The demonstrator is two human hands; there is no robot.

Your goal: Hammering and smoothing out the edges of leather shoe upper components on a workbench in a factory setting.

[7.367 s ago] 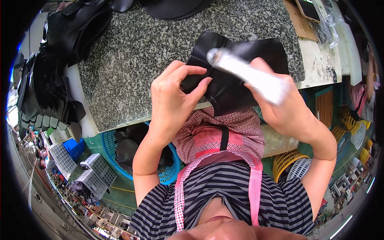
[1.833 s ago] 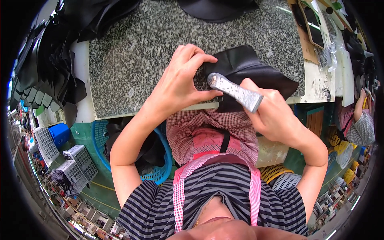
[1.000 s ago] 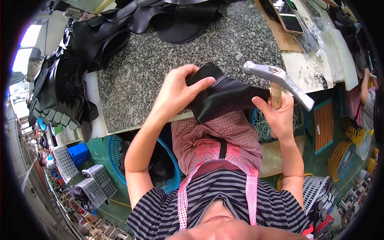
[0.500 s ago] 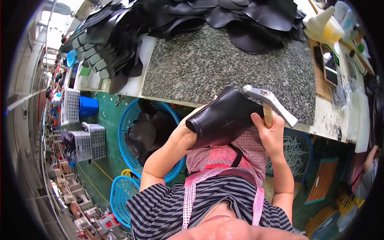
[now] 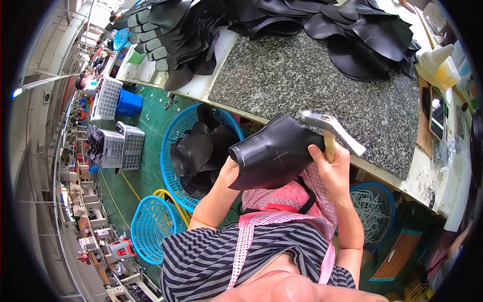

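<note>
My left hand [image 5: 229, 173] holds a black leather piece [image 5: 274, 156] marked with a small cross, lifted off the bench and over my lap. Most of that hand is hidden under the piece. My right hand [image 5: 329, 168] grips the wooden handle of a hammer [image 5: 332, 132] whose metal head points up and to the right, just beside the piece. Left of my left hand, a blue basket [image 5: 173, 151] on the floor holds several more black leather pieces [image 5: 198, 153].
A speckled granite slab [image 5: 312, 83] tops the bench, with heaps of black leather [image 5: 282, 22] along its far edge. A yellow glue bottle [image 5: 437, 65] stands at right. Blue baskets [image 5: 151, 226] and grey crates [image 5: 121, 146] stand on the green floor.
The leather piece came off the granite slab, carried by my left hand toward my lap and the blue basket. The hammer rose from the piece and stays upright in my right hand. My view swung left.
</note>
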